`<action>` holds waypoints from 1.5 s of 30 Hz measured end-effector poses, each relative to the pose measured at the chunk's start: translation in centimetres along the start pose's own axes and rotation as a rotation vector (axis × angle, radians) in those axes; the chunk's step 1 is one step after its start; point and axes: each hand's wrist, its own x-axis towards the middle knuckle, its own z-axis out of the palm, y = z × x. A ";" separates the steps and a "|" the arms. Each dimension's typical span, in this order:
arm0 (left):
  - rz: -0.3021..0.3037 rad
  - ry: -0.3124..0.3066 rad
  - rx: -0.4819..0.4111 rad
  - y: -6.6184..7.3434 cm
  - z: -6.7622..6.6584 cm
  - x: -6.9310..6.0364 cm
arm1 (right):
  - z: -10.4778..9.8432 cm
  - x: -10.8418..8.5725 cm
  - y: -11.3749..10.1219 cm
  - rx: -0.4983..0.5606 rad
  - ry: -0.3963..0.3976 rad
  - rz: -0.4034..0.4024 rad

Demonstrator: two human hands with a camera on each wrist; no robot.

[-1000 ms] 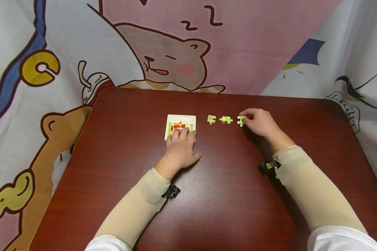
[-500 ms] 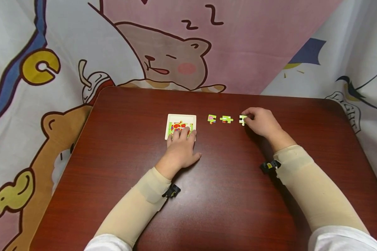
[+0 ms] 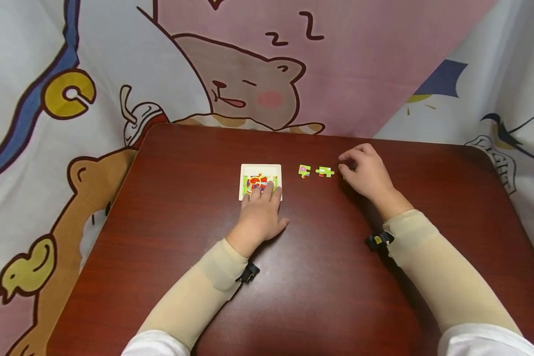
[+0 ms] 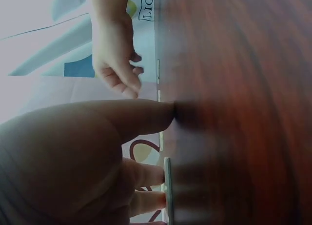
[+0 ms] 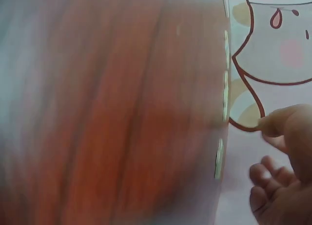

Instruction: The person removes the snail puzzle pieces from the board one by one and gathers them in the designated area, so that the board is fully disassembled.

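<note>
My left hand [image 3: 260, 217] lies with spread fingertips on a small square puzzle tray [image 3: 261, 169], whose lower part shows a red and green picture partly covered by the fingers. My right hand [image 3: 367, 173] hovers right of two green jigsaw pieces, one with a pink spot [image 3: 304, 171], the other with red and white [image 3: 325, 171]. Its fingers are loosely bent and hold nothing; thumb and index finger come close together in the right wrist view. A third jigsaw piece [image 5: 218, 159] lies on the table below that hand, almost wholly hidden in the head view.
The dark red wooden table [image 3: 320, 277] carries the tray and pieces near its far edge. Behind it hangs a curtain [image 3: 382, 64] printed with cartoon bears.
The right hand has let go of the third jigsaw piece, risen off the table and shifted slightly left. The left hand stays on the tray. The head view has shifted slightly.
</note>
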 end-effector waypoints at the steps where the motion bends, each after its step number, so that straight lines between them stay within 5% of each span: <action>1: -0.001 0.002 0.001 0.0 -0.1 0.0 | 0.2 0.1 -0.3 0.019 0.032 -0.021; 4: 0.001 0.012 0.003 0.1 -0.2 -0.1 | 1.0 0.5 -1.2 0.061 0.091 -0.087; 8: 0.000 0.010 0.003 0.0 -0.3 -0.1 | 2.0 0.9 -2.8 0.101 0.074 -0.152; 14: 0.004 0.001 0.003 0.0 -0.1 -0.1 | 3.3 1.8 -5.8 0.178 -0.025 -0.196; 20: -0.003 -0.011 0.011 0.1 0.1 0.0 | 4.8 3.3 -9.3 0.185 -0.204 -0.237; 31: -0.010 0.014 0.019 0.4 0.0 0.0 | 7.4 5.2 -13.9 0.157 -0.447 -0.182; 45: -0.020 -0.009 0.053 0.4 0.3 0.2 | 8.5 6.2 -14.9 0.122 -0.563 -0.176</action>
